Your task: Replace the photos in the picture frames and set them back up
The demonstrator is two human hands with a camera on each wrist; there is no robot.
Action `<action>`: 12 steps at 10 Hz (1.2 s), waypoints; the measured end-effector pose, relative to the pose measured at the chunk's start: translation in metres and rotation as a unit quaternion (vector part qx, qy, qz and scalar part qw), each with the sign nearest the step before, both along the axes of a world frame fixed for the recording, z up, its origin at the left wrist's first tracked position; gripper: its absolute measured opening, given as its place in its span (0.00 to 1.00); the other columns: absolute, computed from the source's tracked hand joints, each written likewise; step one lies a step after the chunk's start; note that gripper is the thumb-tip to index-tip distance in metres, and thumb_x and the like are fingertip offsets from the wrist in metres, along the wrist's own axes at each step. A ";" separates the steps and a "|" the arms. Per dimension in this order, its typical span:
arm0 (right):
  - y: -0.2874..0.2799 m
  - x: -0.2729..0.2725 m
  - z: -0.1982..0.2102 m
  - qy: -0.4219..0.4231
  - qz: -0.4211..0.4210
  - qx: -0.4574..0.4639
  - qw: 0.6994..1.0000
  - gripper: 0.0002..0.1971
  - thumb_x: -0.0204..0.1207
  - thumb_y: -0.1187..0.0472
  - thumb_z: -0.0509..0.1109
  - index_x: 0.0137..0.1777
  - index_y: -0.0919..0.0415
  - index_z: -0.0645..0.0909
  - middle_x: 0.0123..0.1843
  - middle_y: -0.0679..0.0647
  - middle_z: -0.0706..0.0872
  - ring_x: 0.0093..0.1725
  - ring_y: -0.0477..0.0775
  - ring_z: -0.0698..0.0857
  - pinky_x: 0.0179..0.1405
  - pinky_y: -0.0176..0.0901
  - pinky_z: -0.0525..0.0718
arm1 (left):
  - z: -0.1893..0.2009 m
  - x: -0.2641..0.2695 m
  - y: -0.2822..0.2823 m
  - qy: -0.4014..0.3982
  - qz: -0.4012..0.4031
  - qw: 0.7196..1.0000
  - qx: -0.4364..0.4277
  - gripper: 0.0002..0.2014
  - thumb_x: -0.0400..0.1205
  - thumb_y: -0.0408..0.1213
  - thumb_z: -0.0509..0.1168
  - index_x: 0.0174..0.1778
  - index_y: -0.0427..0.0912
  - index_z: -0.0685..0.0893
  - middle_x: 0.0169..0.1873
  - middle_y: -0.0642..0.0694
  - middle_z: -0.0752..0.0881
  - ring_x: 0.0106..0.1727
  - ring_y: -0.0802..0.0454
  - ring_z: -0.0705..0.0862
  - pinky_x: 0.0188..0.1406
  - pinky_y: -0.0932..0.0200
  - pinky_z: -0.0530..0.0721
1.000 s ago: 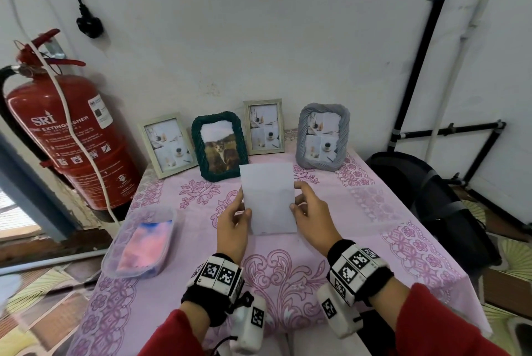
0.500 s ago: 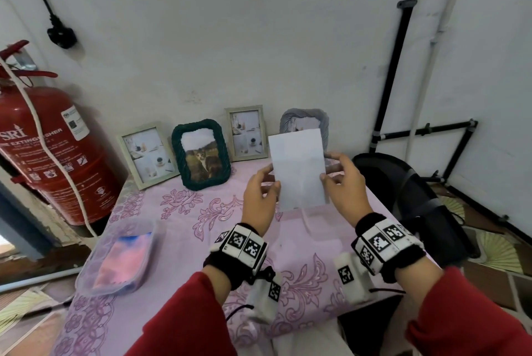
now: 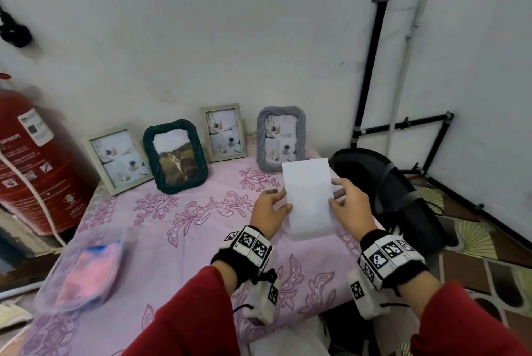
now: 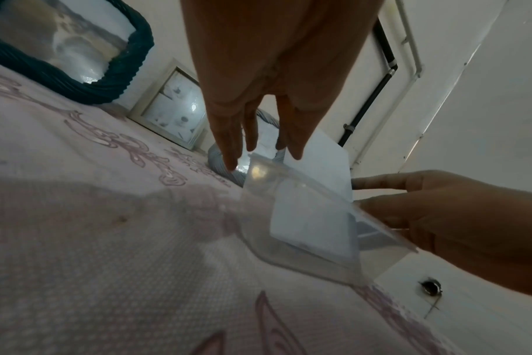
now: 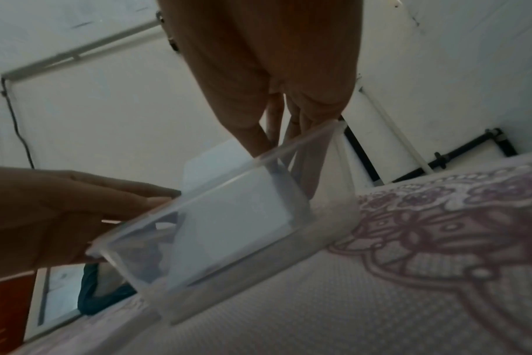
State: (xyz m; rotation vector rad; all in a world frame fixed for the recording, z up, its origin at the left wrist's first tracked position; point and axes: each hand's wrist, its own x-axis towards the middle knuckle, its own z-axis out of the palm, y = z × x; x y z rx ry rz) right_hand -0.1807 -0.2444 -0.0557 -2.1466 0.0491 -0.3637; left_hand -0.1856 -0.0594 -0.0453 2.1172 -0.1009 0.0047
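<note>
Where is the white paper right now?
In the head view, the white photo paper stands in a clear box at the table's right side, between both hands, before the grey frame.
</note>
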 end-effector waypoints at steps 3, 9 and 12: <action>-0.001 0.003 -0.001 0.022 0.012 -0.070 0.997 0.24 0.71 0.72 0.64 0.67 0.55 0.77 0.51 0.56 0.84 0.48 0.59 0.84 0.50 0.49 0.82 | -0.012 -0.005 -0.003 -0.027 0.001 1.000 0.001 0.30 0.74 0.26 0.70 0.73 0.36 0.73 0.64 0.36 0.74 0.62 0.43 0.76 0.65 0.55 0.77; 0.003 0.000 0.007 0.096 0.012 -0.187 0.978 0.26 0.73 0.69 0.61 0.73 0.57 0.70 0.59 0.60 0.85 0.59 0.63 0.82 0.54 0.49 0.80 | -0.012 -0.006 -0.004 0.015 -0.018 1.000 -0.001 0.35 0.76 0.29 0.70 0.78 0.39 0.64 0.63 0.39 0.67 0.70 0.42 0.70 0.72 0.48 0.73; 0.014 -0.067 0.025 -0.042 0.015 0.018 0.999 0.18 0.76 0.70 0.66 0.64 0.55 0.77 0.60 0.51 0.79 0.61 0.50 0.79 0.60 0.45 0.79 | -0.007 -0.054 0.019 -0.016 0.095 0.988 -0.120 0.26 0.80 0.34 0.66 0.75 0.48 0.69 0.68 0.50 0.68 0.69 0.57 0.71 0.70 0.56 0.75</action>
